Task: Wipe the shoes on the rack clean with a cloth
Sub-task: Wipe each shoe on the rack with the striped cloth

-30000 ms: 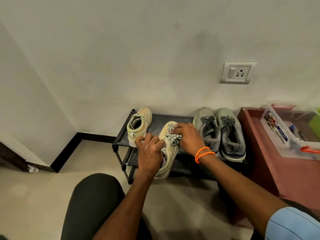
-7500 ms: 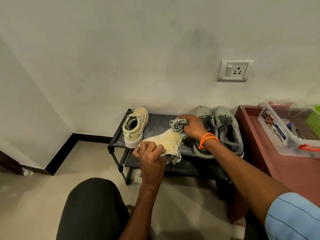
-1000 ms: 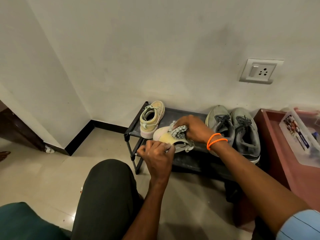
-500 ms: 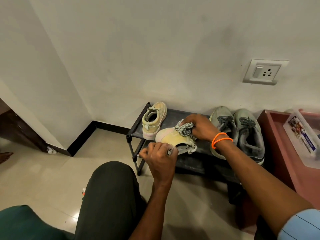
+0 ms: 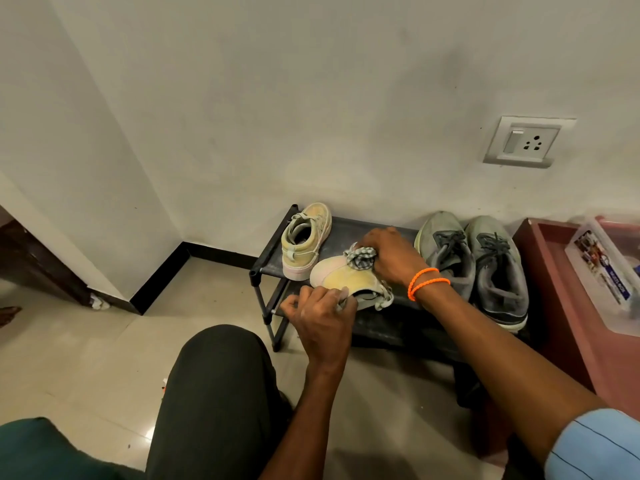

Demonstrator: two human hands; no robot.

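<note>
A cream shoe [image 5: 341, 280] lies on its side over the front of the black shoe rack [image 5: 268, 263]. My left hand [image 5: 322, 315] grips its heel end. My right hand [image 5: 389, 259], with orange bands on the wrist, holds a bunched checked cloth [image 5: 360, 258] against the shoe's upper side. The matching cream shoe [image 5: 304, 239] stands upright at the rack's left. A pair of grey shoes [image 5: 478, 265] sits at the rack's right.
A reddish-brown table [image 5: 561, 292] with a clear plastic box [image 5: 606, 268] stands right of the rack. A wall socket [image 5: 526, 142] is above it. My knee in dark trousers [image 5: 214, 393] is in the foreground, over the tiled floor [image 5: 86, 358].
My right hand has slid the cloth a little to the left along the cream shoe. My left hand keeps its grip on the heel end.
</note>
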